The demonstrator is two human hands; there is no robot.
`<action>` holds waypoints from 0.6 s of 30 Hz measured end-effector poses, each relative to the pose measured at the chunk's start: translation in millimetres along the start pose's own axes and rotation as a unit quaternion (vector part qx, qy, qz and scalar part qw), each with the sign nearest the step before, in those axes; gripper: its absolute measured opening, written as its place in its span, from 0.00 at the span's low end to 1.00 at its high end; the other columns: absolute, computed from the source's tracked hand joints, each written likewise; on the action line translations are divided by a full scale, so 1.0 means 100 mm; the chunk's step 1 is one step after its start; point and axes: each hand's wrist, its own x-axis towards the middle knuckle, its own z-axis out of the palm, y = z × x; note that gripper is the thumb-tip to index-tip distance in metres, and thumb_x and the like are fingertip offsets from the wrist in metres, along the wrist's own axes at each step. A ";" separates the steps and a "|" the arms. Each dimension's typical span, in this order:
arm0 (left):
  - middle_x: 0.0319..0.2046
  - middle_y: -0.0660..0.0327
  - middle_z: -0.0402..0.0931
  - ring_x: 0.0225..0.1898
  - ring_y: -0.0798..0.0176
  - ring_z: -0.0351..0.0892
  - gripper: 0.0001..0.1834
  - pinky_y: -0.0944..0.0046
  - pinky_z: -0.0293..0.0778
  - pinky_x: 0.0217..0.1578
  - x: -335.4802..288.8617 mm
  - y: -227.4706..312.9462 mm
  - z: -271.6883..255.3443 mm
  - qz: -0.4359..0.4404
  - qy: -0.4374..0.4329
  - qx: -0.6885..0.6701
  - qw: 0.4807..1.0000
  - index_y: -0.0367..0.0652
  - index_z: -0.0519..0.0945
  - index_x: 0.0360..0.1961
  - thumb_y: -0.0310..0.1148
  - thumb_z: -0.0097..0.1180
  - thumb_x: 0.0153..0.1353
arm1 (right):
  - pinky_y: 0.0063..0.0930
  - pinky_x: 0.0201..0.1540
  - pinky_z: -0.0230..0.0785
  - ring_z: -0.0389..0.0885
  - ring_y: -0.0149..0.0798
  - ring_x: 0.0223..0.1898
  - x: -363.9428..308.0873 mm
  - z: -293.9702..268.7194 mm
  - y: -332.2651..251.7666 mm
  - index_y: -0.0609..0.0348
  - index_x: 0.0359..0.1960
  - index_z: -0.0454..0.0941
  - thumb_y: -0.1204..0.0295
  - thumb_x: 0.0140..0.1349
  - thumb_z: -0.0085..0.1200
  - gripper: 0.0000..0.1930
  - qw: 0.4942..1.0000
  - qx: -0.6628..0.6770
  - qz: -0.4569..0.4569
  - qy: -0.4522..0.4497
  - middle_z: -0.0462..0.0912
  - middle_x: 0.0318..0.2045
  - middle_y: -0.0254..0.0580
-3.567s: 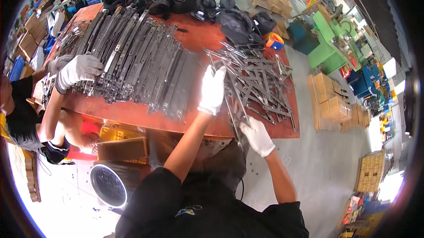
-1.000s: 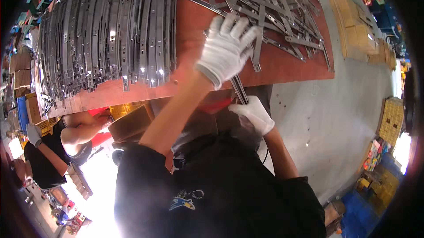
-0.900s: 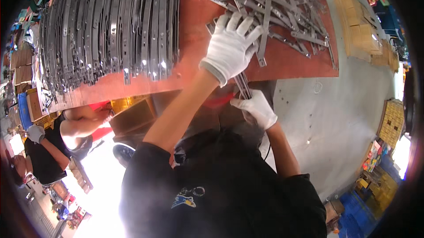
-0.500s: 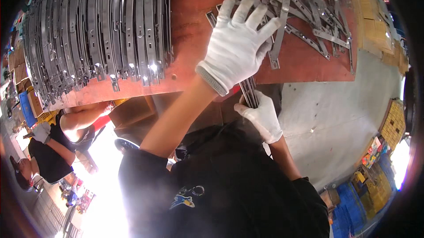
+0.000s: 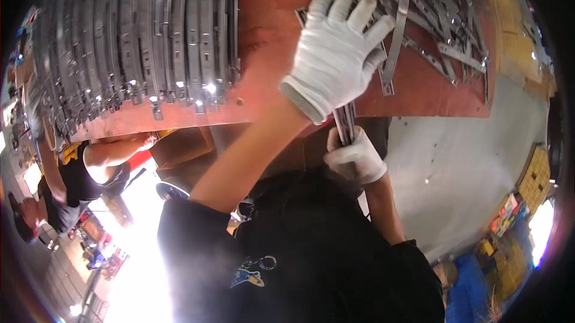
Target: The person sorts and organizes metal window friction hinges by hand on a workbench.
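My left hand [image 5: 332,53], in a white knit glove, lies palm down over a metal slide rail [image 5: 344,120] with its fingers stretched and spread. The rail's far end pokes out past the fingertips, and its middle is hidden beneath the glove. Below the table edge, my right hand [image 5: 358,160], also gloved in white, is closed round the near end of the rail. Whether there is one rail or a few nested together there, I cannot tell. Just beyond my left hand is a loose pile of similar metal rails [image 5: 402,29].
Long rows of metal rails [image 5: 162,35] fill the left of the red tabletop [image 5: 263,41]. Brown cartons [image 5: 185,152] sit under the front edge. A co-worker [image 5: 111,164] is at the left. Stacked cardboard [image 5: 515,38] stands at the far right, beside a pale floor [image 5: 455,173].
The whole view has shifted slightly, so the table sits a little to the right and lower. My hands keep the same hold. The co-worker's gloved arm has swung up.
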 end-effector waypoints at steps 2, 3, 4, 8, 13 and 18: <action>0.64 0.56 0.73 0.67 0.48 0.67 0.28 0.40 0.57 0.70 0.05 0.09 0.04 -0.005 -0.003 0.023 1.000 0.55 0.79 0.62 0.47 0.63 0.61 | 0.26 0.13 0.50 0.62 0.28 0.09 -0.08 -0.07 -0.07 0.57 0.23 0.71 0.83 0.52 0.63 0.11 0.998 0.055 0.037 0.002 0.67 0.11 0.32; 0.64 0.56 0.73 0.67 0.48 0.67 0.28 0.40 0.56 0.70 0.05 0.10 0.05 -0.004 -0.004 0.023 1.000 0.55 0.79 0.63 0.47 0.63 0.61 | 0.26 0.13 0.50 0.62 0.28 0.09 -0.08 -0.05 -0.09 0.57 0.23 0.71 0.83 0.52 0.63 0.11 0.998 0.051 0.032 -0.002 0.67 0.11 0.32; 0.64 0.56 0.74 0.68 0.48 0.67 0.28 0.40 0.56 0.71 0.05 0.12 0.02 -0.002 -0.005 0.018 1.000 0.55 0.79 0.63 0.47 0.63 0.61 | 0.27 0.12 0.48 0.60 0.28 0.08 -0.09 -0.01 -0.07 0.57 0.23 0.71 0.82 0.53 0.62 0.11 0.995 0.092 0.022 -0.016 0.66 0.10 0.32; 0.62 0.56 0.75 0.66 0.48 0.69 0.25 0.42 0.57 0.69 0.10 0.13 -0.15 -0.009 0.018 0.038 0.999 0.54 0.80 0.59 0.47 0.61 0.62 | 0.27 0.13 0.54 0.67 0.29 0.10 -0.10 -0.03 -0.03 0.53 0.22 0.72 0.79 0.53 0.68 0.13 0.993 0.092 0.016 -0.066 0.72 0.13 0.33; 0.60 0.55 0.74 0.66 0.45 0.68 0.25 0.39 0.57 0.69 -0.02 0.17 -0.20 0.016 0.039 0.032 0.999 0.51 0.78 0.60 0.43 0.62 0.61 | 0.27 0.13 0.55 0.68 0.30 0.10 0.03 -0.10 0.14 0.56 0.25 0.74 0.81 0.53 0.67 0.11 0.998 0.047 -0.051 -0.006 0.72 0.14 0.34; 0.71 0.50 0.63 0.75 0.37 0.54 0.30 0.36 0.57 0.69 -0.50 0.47 -0.47 -0.108 0.004 0.045 0.993 0.54 0.78 0.64 0.41 0.64 0.57 | 0.27 0.11 0.55 0.67 0.31 0.08 -0.06 0.25 0.34 0.60 0.29 0.77 0.79 0.55 0.67 0.08 0.981 -0.047 -0.146 0.120 0.72 0.13 0.34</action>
